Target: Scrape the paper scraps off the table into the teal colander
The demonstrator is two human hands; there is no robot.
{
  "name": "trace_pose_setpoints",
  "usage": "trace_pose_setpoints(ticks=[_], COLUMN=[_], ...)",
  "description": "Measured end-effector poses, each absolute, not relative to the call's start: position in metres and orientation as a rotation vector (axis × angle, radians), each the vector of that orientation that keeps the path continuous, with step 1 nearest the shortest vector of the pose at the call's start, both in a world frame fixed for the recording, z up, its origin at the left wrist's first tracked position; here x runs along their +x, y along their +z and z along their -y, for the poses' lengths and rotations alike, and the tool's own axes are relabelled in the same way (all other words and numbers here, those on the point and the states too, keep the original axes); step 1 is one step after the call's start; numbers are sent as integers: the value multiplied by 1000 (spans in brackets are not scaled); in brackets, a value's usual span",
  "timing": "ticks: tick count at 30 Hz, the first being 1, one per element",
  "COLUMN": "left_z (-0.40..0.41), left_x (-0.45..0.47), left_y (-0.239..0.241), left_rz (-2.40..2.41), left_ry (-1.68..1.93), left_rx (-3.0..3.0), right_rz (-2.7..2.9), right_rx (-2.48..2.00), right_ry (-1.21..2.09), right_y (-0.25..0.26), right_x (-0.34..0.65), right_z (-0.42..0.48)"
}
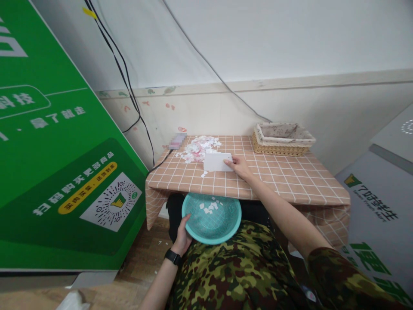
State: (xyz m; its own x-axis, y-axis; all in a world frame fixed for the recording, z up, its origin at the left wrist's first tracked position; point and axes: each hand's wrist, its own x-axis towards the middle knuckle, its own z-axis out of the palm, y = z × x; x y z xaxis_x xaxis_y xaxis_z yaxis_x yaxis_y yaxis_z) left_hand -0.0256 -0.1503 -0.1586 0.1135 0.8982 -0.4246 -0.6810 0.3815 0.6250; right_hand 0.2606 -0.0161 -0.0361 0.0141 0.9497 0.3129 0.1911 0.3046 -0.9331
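Observation:
My left hand [183, 237] grips the left rim of a teal plastic basket [222, 228], held just below the table's front edge; several white paper scraps [209, 207] lie in it. My right hand [240, 166] holds a white flat scraper card [217, 162] upright on the checked tablecloth [284, 176]. Just behind the card lies a pile of white and pink paper scraps [198, 148]. One loose scrap [204, 174] rests in front of the card.
A wicker basket with cloth lining [282, 140] stands at the table's back right. A small pale box [177, 140] lies at the back left. A green signboard [61, 163] leans on the left, a grey one [380, 206] on the right. Black cables [129, 90] hang down the wall.

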Motion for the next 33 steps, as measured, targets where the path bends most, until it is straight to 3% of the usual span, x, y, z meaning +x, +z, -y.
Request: trace_pose_setpoints(ticks=[14,33], left_z=[150,151], left_x=[-26,-27], left_y=[-160,-158], left_rz=[-863,-846], left_ry=[1186,1171], left_rx=[319,285], right_rz=[1390,1294], right_rx=[-1129,-1026], right_ry=[752,946], right_y=[-36,-34], right_x=[264,272], right_z=[16,18])
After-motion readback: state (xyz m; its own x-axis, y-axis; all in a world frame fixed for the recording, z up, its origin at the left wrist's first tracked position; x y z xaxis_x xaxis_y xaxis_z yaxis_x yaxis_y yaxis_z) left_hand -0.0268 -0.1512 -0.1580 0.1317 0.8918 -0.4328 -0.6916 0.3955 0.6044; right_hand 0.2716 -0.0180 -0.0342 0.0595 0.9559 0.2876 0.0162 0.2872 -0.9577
